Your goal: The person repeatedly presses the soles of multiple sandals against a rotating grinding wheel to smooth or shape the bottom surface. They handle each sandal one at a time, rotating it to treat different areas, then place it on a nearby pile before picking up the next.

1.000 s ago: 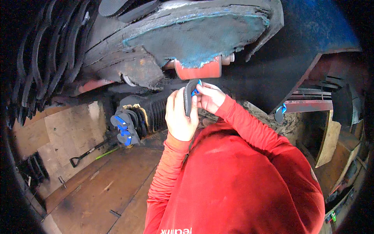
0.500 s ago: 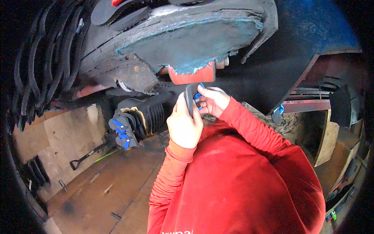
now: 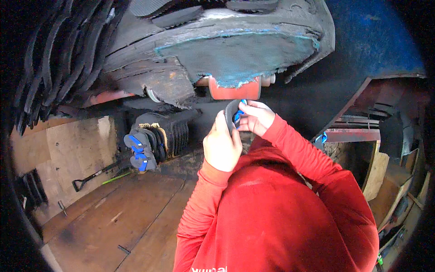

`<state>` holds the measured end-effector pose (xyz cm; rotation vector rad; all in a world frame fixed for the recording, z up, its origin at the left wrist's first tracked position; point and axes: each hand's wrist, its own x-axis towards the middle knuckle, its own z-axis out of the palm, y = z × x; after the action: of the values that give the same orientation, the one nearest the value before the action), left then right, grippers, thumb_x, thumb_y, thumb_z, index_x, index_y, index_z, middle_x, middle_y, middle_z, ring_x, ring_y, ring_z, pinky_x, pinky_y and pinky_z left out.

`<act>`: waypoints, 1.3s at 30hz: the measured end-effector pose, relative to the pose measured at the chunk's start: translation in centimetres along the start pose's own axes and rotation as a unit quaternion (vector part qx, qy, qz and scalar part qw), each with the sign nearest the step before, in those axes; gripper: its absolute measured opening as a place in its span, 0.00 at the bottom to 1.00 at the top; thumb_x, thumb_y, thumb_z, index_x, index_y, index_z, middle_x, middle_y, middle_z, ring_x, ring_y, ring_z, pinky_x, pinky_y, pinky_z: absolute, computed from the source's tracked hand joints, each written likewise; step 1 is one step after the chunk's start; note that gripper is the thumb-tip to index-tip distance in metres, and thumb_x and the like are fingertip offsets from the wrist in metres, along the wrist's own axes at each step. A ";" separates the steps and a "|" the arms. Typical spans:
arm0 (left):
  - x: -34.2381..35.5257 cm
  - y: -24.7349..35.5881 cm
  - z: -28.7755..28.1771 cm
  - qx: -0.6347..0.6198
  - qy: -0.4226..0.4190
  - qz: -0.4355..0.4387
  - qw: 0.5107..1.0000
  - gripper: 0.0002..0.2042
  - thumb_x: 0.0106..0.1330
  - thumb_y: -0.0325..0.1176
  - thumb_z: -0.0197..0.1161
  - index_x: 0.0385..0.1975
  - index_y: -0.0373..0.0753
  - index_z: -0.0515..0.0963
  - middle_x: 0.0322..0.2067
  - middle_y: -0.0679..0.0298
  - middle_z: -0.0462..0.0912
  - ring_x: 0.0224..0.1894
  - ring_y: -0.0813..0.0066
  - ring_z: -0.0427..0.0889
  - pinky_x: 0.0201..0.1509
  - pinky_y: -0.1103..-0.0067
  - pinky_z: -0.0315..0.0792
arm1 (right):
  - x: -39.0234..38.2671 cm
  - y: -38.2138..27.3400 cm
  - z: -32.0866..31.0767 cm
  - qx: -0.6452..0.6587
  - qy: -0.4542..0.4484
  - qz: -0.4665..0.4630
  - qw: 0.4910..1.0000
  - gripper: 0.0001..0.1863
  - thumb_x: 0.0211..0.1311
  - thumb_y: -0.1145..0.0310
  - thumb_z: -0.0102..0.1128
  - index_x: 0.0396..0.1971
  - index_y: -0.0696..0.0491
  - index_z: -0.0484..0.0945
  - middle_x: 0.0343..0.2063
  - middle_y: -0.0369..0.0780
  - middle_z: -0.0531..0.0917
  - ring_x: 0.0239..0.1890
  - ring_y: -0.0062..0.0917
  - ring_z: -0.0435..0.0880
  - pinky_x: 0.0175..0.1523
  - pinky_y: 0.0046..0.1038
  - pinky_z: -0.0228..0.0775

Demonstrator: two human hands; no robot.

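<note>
Between my two hands is a dark grey sandal (image 3: pixel 230 113) with blue straps, held on edge with its sole toward the left. My left hand (image 3: pixel 221 144) is closed around the sole's lower left side. From the right, my right hand (image 3: pixel 257 119) grips the strap side, its fingers bent at the blue strap. The sandal is just below a red-orange sanding belt (image 3: pixel 235 89) that shows under a ragged, dusty blue-grey cloth flap (image 3: pixel 240 56). Whether sandal and belt touch, I cannot tell.
Dark curved soles (image 3: pixel 59 59) hang in a row at upper left. More soles (image 3: pixel 176 18) lie on the machine's dusty top. Left of me stands a row of sandals, the front one blue-strapped (image 3: pixel 140 152). A black-handled tool (image 3: pixel 97 176) leans by the boards. A blue panel (image 3: pixel 367 36) rises at right.
The view has shifted, so the machine and my hands appear farther right. The sandal now leans more to the right at its top, still in both hands.
</note>
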<state>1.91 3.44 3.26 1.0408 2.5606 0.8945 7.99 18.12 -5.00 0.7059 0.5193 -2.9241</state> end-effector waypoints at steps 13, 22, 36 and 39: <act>-1.4 -4.6 3.1 -0.218 -0.061 -0.077 0.971 0.26 0.72 0.42 0.59 0.63 0.31 0.65 0.49 0.42 0.80 0.52 0.53 0.82 0.56 0.69 0.74 | -1.9 4.9 -1.0 -0.278 -0.019 -0.131 0.951 0.45 0.61 0.83 0.61 0.75 0.52 0.48 0.63 0.38 0.70 0.60 0.23 0.72 0.64 0.29 0.67; 3.6 -2.7 2.5 -0.139 -0.126 -0.068 0.980 0.25 0.70 0.48 0.56 0.46 0.26 0.72 0.37 0.33 0.80 0.46 0.36 0.80 0.49 0.56 0.74 | -1.0 2.9 -0.9 -0.278 -0.011 -0.084 0.957 0.34 0.56 0.79 0.68 0.64 0.54 0.67 0.53 0.36 0.77 0.54 0.22 0.77 0.60 0.30 0.72; 0.5 -4.1 5.5 -0.354 0.005 -0.137 0.925 0.18 0.71 0.36 0.62 0.56 0.32 0.76 0.41 0.57 0.86 0.43 0.83 0.81 0.47 0.80 0.76 | -1.7 5.8 -1.6 -0.685 0.129 -0.357 0.621 0.33 0.51 0.71 0.71 0.60 0.50 0.74 0.61 0.57 0.70 0.58 0.51 0.77 0.58 0.36 0.75; 1.4 -3.1 3.9 -0.201 0.038 -0.078 0.976 0.13 0.69 0.37 0.63 0.43 0.33 0.82 0.27 0.54 0.86 0.28 0.69 0.86 0.34 0.75 0.77 | -1.9 5.5 -0.8 -0.664 0.118 -0.225 0.703 0.30 0.54 0.73 0.68 0.60 0.52 0.73 0.53 0.49 0.77 0.52 0.40 0.82 0.55 0.31 0.76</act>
<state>0.89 4.43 -1.67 0.6889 2.3340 1.3535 10.92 13.25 -6.44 0.6722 2.6387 -1.7619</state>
